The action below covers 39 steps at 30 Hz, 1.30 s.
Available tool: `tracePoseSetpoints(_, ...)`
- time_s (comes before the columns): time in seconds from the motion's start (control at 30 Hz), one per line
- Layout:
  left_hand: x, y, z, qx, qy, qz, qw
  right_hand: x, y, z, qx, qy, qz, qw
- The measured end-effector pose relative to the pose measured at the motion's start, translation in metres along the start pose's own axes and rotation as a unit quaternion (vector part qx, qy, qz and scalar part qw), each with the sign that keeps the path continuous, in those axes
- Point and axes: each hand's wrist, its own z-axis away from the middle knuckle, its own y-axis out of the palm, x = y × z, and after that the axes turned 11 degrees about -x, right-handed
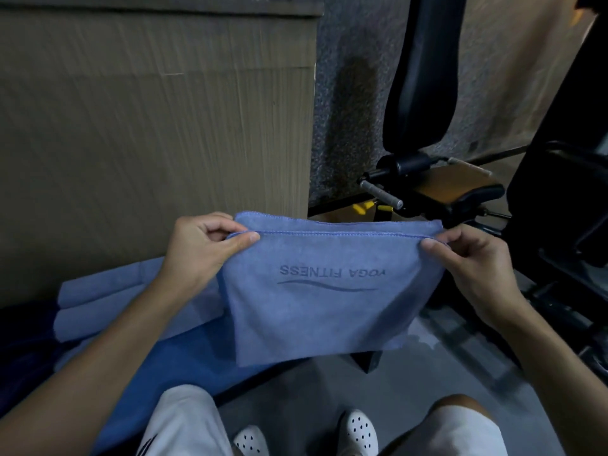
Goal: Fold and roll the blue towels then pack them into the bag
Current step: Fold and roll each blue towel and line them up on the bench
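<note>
A blue towel hangs folded in front of me, its print "YOGA FITNESS" upside down. My left hand pinches its top left corner and my right hand pinches its top right corner, so the doubled top edge is stretched level between them. Several more blue towels lie folded in a stack at the lower left, on a darker blue surface. No bag can be made out in this view.
A large cardboard box stands behind the stack at the left. Black gym equipment with a padded seat and a metal handle fills the right side. My knees and white shoes are over grey floor below.
</note>
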Motion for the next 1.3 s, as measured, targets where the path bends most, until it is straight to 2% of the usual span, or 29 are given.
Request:
tracePoseSetpoints(0.1, -0.007, -0.004, 0.001, -0.009, 0.007, 0.004, 1.000, 0.006, -0.002, 0.000, -0.003, -0.029, 0.022, 0.999)
tracePoseSetpoints(0.37, -0.034, -0.007, 0.011, -0.002, 0.053, -0.021, 0.998, 0.017, -0.013, 0.002, 0.015, -0.031, 0.033, 0.999)
tracePoseSetpoints(0.53, -0.041, -0.010, 0.009, -0.009, 0.080, -0.036, 0.996, 0.022, -0.017, 0.004, 0.002, -0.009, -0.009, 1.000)
tracePoseSetpoints(0.63, -0.041, -0.012, 0.007, -0.003, 0.088, -0.024, 0.996, 0.026, -0.020, 0.005, 0.003, -0.024, -0.018, 1.000)
tracePoseSetpoints(0.73, -0.043, -0.012, 0.008, -0.003, 0.087, -0.026, 0.996, 0.031, -0.024, 0.005, 0.008, -0.043, -0.006, 0.999)
tracePoseSetpoints(1.1, -0.046, -0.014, 0.007, 0.013, 0.082, -0.058, 0.995, 0.029, -0.033, 0.003, 0.035, -0.019, -0.024, 0.999)
tracePoseSetpoints(1.3, -0.046, -0.018, 0.003, 0.024, 0.084, -0.074, 0.993, 0.032, -0.039, 0.000, 0.038, -0.049, 0.000, 0.998)
